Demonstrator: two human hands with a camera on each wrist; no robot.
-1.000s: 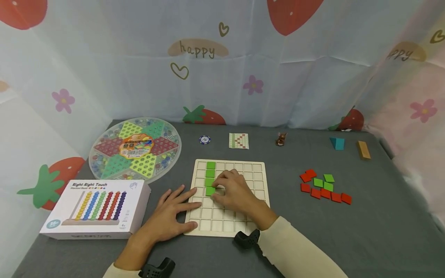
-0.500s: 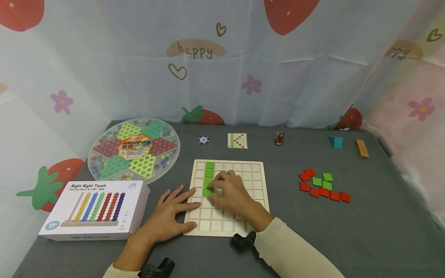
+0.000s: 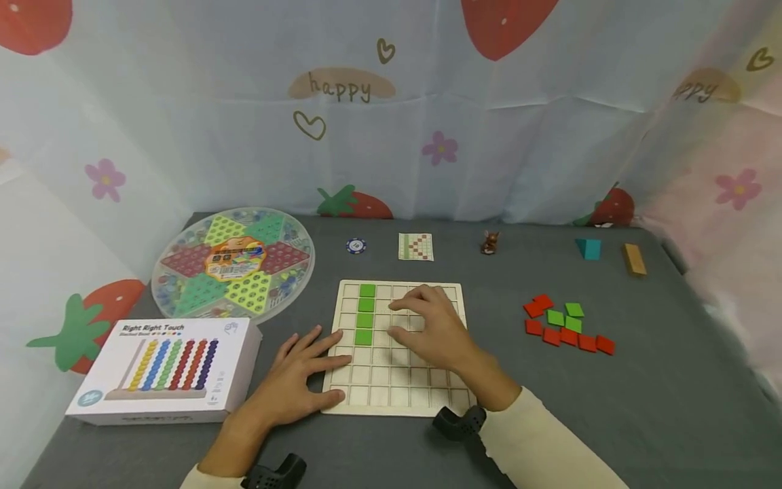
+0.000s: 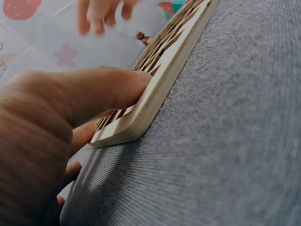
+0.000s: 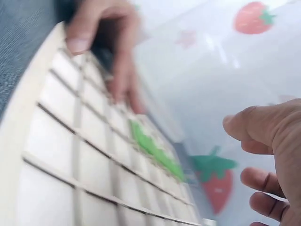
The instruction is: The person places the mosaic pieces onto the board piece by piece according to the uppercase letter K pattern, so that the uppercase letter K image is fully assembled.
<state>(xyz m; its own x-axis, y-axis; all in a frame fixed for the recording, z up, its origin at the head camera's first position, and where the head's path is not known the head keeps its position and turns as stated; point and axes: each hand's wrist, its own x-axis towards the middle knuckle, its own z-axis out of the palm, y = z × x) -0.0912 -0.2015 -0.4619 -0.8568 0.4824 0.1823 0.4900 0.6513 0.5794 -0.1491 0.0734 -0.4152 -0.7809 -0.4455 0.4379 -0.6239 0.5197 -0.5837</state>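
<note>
A wooden grid board (image 3: 397,411) lies flat, with several green square tiles (image 3: 364,320) set in one column near its left side. My left hand (image 3: 299,373) rests on the board's left edge with fingers spread; in the left wrist view its thumb (image 4: 108,89) presses the rim at a corner. Above the middle of the board hovers my right hand (image 3: 436,329), thumb and fingers apart and nothing between them. In the right wrist view the right hand (image 5: 277,146) is off the board, and the green tiles are blurred.
Loose red tiles (image 3: 569,337) and green tiles (image 3: 555,318) lie to the right. At left are a white boxed toy (image 3: 177,367) and a round Chinese checkers set (image 3: 235,265). Along the back sit a poker chip (image 3: 356,246), pattern card (image 3: 415,246), mouse figurine (image 3: 489,242), blue block (image 3: 588,249) and wooden block (image 3: 634,260).
My right hand has let go of the lowest green tile in the column and moved right and up, its thumb and fingers now apart. The left hand has stayed in place.
</note>
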